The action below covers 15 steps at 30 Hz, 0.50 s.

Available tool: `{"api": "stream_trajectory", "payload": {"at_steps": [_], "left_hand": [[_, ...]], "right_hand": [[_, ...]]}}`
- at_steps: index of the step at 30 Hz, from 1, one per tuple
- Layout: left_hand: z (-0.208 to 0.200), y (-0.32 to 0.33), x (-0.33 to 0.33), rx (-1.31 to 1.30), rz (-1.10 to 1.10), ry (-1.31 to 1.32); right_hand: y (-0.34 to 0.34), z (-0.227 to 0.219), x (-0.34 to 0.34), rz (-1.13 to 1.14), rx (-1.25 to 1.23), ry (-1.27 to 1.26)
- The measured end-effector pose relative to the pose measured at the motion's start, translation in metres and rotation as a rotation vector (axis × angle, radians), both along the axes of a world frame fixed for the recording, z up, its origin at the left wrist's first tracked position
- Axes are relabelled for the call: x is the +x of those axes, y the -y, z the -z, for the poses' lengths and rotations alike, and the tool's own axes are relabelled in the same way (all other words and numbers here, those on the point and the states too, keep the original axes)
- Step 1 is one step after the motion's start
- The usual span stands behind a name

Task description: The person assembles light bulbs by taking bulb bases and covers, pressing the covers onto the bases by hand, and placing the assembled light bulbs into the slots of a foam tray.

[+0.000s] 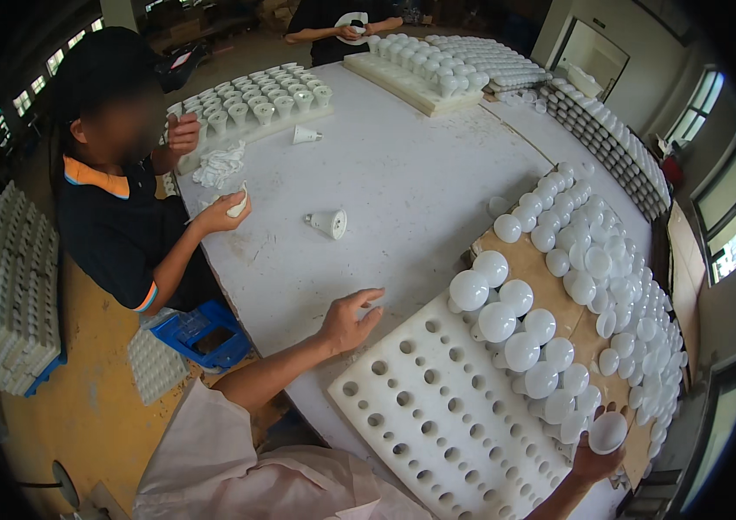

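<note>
loose bulb bodies [306, 134] [328, 224]: 2 | dome [608, 432] in right grip [595, 463]: 1 | co-workers [108, 221] [325, 48]: 2

- A tray [416, 409] is lying on the table [394, 208].
- Globes [497, 321] are lining its right side.
- Domes [597, 262] are lying on cardboard [550, 290] farther right.
- A lamp base [326, 224] is lying beyond the tray.

Windows [732, 254]: bright daylight at right, smaller bright panes [54, 62] at left
Tabletop [342, 147]: evenly lit, soft shadows
White domes [497, 321]: small glossy highlights
Far room [229, 36]: dim, detail lost
Co-worker's head [130, 117]: blurred patch
Rim: black, straight edges bowed
</note>
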<state>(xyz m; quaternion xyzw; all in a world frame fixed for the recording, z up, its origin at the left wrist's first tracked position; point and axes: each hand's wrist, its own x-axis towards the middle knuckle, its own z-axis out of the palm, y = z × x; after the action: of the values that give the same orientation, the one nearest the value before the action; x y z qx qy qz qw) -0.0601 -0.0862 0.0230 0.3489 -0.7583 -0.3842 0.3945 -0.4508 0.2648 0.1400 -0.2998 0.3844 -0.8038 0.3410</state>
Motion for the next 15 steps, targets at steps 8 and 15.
{"api": "stream_trajectory", "payload": {"at_steps": [8, 15], "left_hand": [[0.018, 0.138, 0.036, -0.196, -0.194, 0.569], [-0.008, 0.14, 0.022, -0.085, 0.031, 0.807]], "right_hand": [[0.025, 0.044, 0.124, -0.201, 0.185, 0.242], [0.061, 0.042, 0.144, -0.152, 0.414, -0.068]]}}
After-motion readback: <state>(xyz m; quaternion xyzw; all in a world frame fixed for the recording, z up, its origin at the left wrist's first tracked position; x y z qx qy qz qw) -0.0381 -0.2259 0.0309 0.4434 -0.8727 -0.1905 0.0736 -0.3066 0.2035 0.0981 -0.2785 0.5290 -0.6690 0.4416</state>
